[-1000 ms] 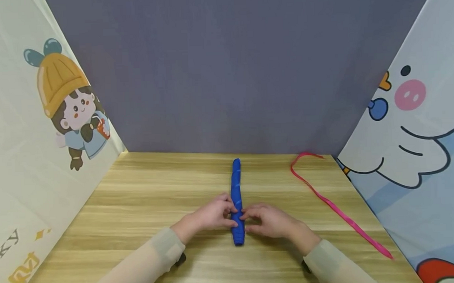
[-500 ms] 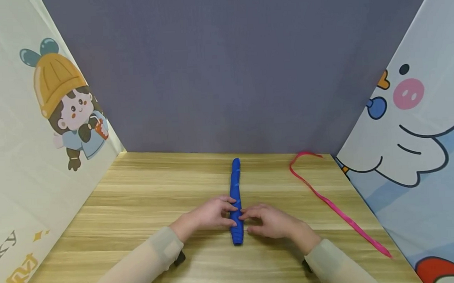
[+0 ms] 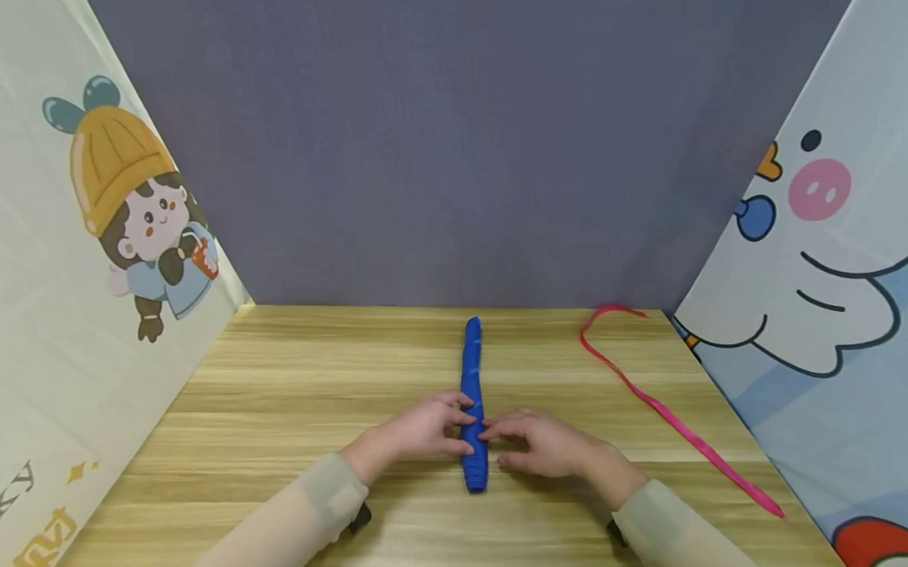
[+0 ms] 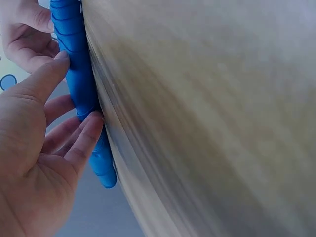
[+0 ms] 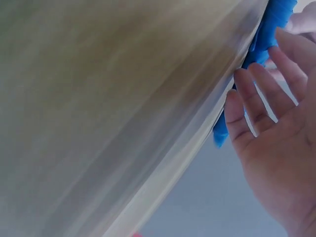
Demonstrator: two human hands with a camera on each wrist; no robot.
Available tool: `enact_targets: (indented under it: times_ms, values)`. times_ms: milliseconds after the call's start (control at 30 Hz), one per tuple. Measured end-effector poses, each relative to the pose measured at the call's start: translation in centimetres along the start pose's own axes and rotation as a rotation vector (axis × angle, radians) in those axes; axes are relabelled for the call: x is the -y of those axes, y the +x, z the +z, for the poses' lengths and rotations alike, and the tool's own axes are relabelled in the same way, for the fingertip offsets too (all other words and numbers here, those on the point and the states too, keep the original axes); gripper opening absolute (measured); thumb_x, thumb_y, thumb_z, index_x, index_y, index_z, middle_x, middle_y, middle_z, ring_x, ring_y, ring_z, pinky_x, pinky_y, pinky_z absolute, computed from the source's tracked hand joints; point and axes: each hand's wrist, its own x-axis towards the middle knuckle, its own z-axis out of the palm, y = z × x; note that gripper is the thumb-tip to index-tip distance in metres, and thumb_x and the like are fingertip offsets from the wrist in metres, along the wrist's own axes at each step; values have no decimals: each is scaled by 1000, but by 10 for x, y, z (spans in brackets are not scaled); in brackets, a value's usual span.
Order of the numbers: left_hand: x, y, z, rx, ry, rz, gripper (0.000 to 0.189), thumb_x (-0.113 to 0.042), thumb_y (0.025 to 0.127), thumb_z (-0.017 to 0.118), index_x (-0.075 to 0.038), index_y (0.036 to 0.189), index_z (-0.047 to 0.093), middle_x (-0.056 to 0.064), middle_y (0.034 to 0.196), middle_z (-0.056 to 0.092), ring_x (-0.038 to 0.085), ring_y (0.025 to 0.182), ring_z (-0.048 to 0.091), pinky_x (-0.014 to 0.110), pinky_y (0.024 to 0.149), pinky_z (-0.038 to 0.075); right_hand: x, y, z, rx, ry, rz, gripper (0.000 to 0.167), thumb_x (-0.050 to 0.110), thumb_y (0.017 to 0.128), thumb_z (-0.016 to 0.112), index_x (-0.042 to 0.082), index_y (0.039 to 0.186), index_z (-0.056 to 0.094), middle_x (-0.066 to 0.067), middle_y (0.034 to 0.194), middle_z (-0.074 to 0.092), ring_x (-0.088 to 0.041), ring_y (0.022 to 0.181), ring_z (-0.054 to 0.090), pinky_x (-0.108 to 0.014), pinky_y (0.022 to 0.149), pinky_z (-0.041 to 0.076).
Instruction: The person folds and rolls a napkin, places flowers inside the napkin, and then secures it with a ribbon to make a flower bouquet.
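A long, slim blue roll (image 3: 474,466) with slanting overlapping wraps lies lengthwise on the wooden table in the head view, its far end slightly narrower. From the left, my left hand (image 3: 427,426) rests its thumb and fingertips on the roll's near half. My right hand (image 3: 544,443) comes in from the right, index fingertip at the roll's side and thumb a little apart from it. In the left wrist view the thumb and fingers touch the blue roll (image 4: 79,74) at separate spots along it. The right wrist view has loosely extended fingers (image 5: 247,98) beside the roll.
A pink ribbon (image 3: 672,418) lies curved along the right side of the wooden table (image 3: 314,372). A dark grey panel (image 3: 449,150) stands at the back. Cartoon-printed panels flank the table on the left (image 3: 26,273) and right (image 3: 873,244).
My right thumb has drawn slightly away from the roll. The left hand has stayed on it, almost still, and the roll keeps its place.
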Motion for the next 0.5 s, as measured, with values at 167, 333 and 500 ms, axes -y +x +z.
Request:
enact_targets:
  times_ms: [167,333,500]
  values:
    - [-1,0,0,5,1,-15,47,-29,100,84,2,134,76,17,151,64,32,134,66,41,113,56,-22,-9,-11,-95,2,36,37,24,109,71,13,144,71,-7,145,72,-31,133,69,-51,110,57]
    - [-2,-1,0,10,-55,-52,48,-30,100,84,1,136,75,16,153,62,30,132,68,37,111,57,-57,-29,-37,-239,4,156,33,17,107,73,8,139,73,-12,135,75,-19,106,72,-35,87,61]
    - [-1,-2,-1,4,-102,-73,49,-31,101,83,-1,138,73,15,155,60,28,130,70,34,110,58,-92,-51,-62,-360,-22,290,29,14,106,74,3,132,76,-15,125,75,-15,92,66,-29,73,54]
